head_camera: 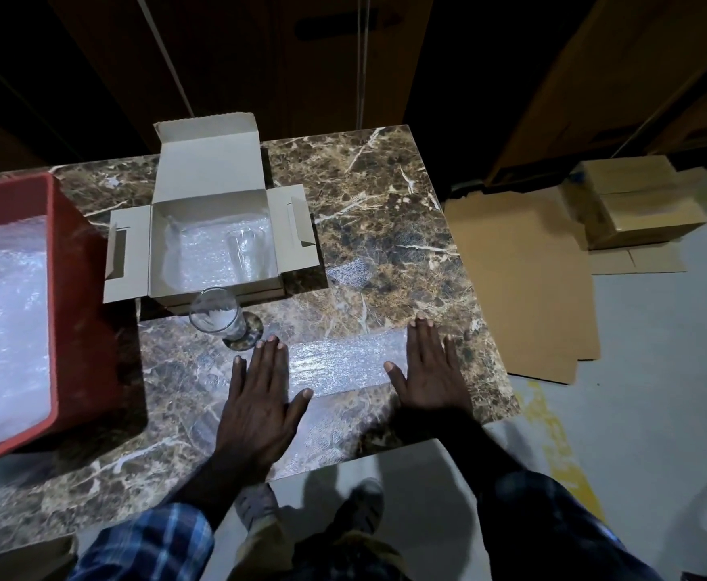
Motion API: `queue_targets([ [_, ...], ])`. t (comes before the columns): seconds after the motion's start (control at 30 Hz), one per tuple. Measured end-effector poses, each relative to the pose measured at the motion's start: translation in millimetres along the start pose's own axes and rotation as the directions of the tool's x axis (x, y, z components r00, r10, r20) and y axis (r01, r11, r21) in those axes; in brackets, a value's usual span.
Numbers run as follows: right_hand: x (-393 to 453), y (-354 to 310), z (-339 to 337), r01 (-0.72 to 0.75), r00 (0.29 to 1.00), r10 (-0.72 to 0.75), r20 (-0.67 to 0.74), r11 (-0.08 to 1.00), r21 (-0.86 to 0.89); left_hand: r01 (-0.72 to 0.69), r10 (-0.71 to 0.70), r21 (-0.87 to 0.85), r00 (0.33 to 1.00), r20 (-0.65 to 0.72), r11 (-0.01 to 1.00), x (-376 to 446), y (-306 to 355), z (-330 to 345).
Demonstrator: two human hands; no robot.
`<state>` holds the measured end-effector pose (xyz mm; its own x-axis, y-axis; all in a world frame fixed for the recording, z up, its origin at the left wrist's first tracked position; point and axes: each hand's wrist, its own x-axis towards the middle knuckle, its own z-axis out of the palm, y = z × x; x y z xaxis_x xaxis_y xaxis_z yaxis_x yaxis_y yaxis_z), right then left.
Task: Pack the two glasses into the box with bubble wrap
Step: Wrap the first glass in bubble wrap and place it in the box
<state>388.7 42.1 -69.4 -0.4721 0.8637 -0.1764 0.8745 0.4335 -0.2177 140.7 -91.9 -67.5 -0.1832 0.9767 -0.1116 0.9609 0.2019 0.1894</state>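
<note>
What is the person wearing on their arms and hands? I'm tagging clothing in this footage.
Both hands, left hand and right hand, are bare: no gloves, rings or watch visible. The left sleeve is blue plaid with white lines, pushed up the forearm. The right sleeve looks like the same plaid but lies in shadow.

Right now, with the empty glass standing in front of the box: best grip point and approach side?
Grip the glass round its mid-wall, coming from its right side. It stands upright on the table, mouth up, so the wall is exposed all round. The box sits close behind it, the red crate to its left. The left hand lies flat on the bubble wrap, nearest.
</note>
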Motion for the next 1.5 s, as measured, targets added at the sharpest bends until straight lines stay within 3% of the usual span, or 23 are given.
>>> queue_targets([
  [0.13,-2,-30,13,0.248,0.968,-0.248,-0.041,0.969,-0.024,-0.133,0.133,0.010,0.991,-0.017,0.991,9,32,-2],
  [0.2,-2,-36,18,0.301,0.953,-0.301,-0.036,0.954,-0.010,-0.145,0.145,-0.009,0.989,0.032,0.989,14,39,5],
  [0.43,-7,13,4,0.219,0.974,-0.218,0.057,0.975,-0.023,-0.138,0.137,0.027,0.989,0.057,0.990,3,-3,6],
  [0.53,-2,12,6,0.282,0.956,-0.284,-0.077,0.958,-0.045,-0.159,0.159,0.062,0.987,0.007,0.985,2,-2,2],
  [0.67,0,4,23,0.428,0.858,-0.419,-0.297,0.903,-0.038,-0.287,0.291,0.051,0.950,-0.116,0.957,4,11,-1],
  [0.77,1,7,26,0.417,0.856,-0.368,-0.362,0.907,0.065,-0.348,0.340,0.002,0.915,-0.216,0.938,5,12,4],
  [0.83,0,8,20,0.395,0.883,-0.339,-0.326,0.911,0.122,-0.366,0.351,-0.011,0.901,-0.256,0.931,3,7,7],
  [0.97,1,13,14,0.443,0.870,-0.411,-0.272,0.894,0.065,-0.376,0.357,-0.017,0.892,-0.277,0.926,0,-1,4],
  [1.2,-4,3,7,0.400,0.825,-0.373,-0.424,0.916,-0.028,-0.305,0.306,0.029,0.943,-0.130,0.952,0,11,-5],
  [1.37,-15,-11,0,0.236,0.883,-0.249,-0.398,0.968,-0.080,-0.246,0.251,0.086,0.966,-0.056,0.965,-1,24,1],
  [1.5,-24,-22,8,0.103,0.928,-0.039,-0.369,0.983,0.154,-0.243,0.248,0.111,0.969,-0.026,0.964,-7,28,4],
])
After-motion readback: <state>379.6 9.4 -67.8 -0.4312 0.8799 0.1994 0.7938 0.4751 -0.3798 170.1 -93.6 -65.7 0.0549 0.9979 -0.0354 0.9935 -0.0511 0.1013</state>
